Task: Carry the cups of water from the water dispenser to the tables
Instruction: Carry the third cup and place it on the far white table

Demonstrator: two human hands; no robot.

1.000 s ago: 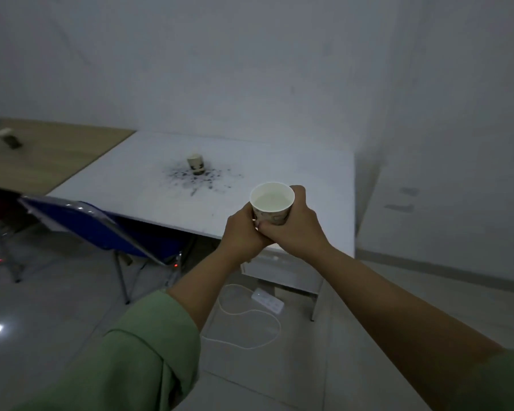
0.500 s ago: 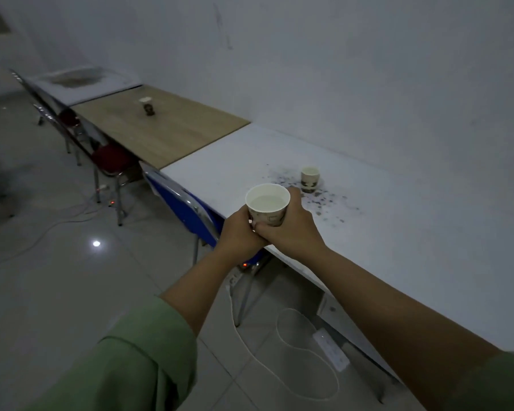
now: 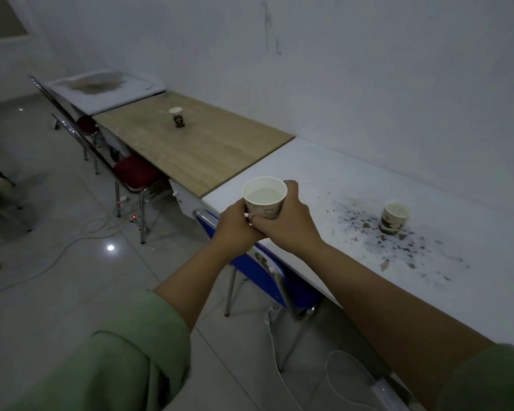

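Three tables run in a row along the pale wall from 3 o'clock away to 11 o'clock: a white table (image 3: 324,173) nearest, a wood-topped table (image 3: 208,152) butted against its far end, and a second white table (image 3: 101,93) with a brownish stain beyond that. Open tiled floor (image 3: 57,262) spreads across the 7 to 10 o'clock side, crossed by thin cables, so the free way lies along the tables' front edges. A blue chair (image 3: 261,271) is tucked under the near table's edge at about 6 o'clock from the hands, and a red-seated chair (image 3: 137,173) stands at the wooden table around 10 o'clock. The near white top is speckled with dark flecks around a paper cup on the white table (image 3: 395,218) at 3 o'clock; another cup on the wooden table (image 3: 177,117) stands upright at 11 o'clock. At centre, the held paper cup (image 3: 264,200) sits upright, mouth up, long axis vertical, water visible inside, hanging over the corner of the near table just above the blue chair's back. The left hand (image 3: 235,229) and right hand (image 3: 288,223) both wrap its lower wall, fingers overlapping in front, green sleeves pushed back
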